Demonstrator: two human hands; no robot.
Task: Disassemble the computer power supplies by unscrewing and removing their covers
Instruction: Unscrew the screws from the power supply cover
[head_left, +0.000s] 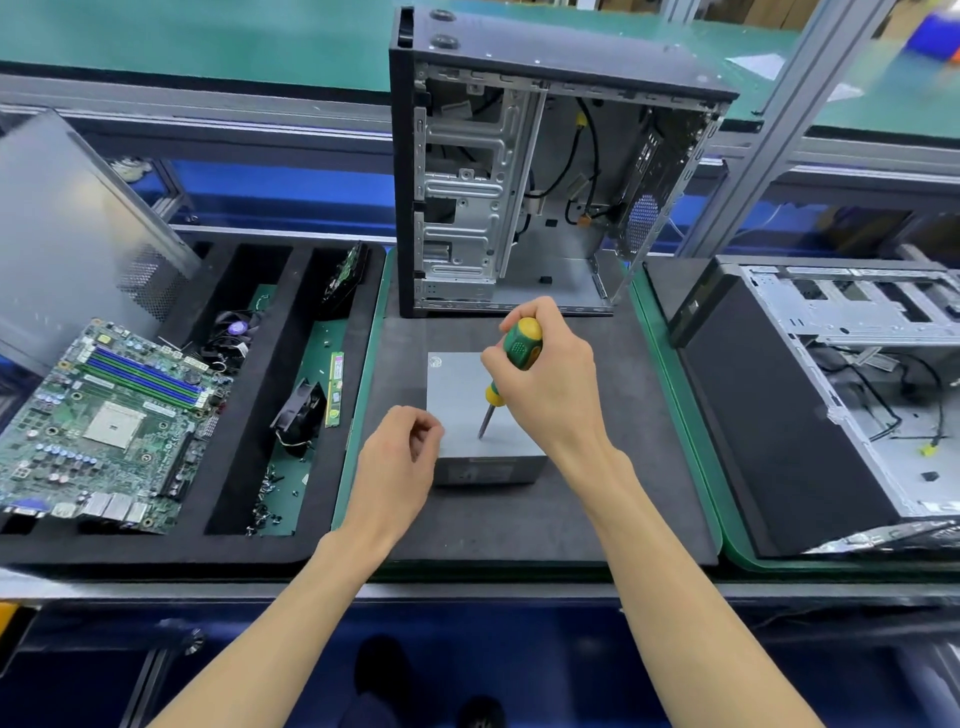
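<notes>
Resting flat on dark mat (519, 519), plain grey power supply (457, 395), screwdriver (511, 364) tip touching.

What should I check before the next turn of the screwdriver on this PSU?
1. Right hand grips the screwdriver: ok.
2. Tip on the power supply cover: ok.
3. Tip seated in a screw head: cannot tell, too small.
4. Left hand bracing the unit: not ok, fingers curled at its left edge, no firm hold seen.
5. Unit flat on the dark mat: ok.
6. Screw pile in the foam tray for the removed screw: ok.
</notes>
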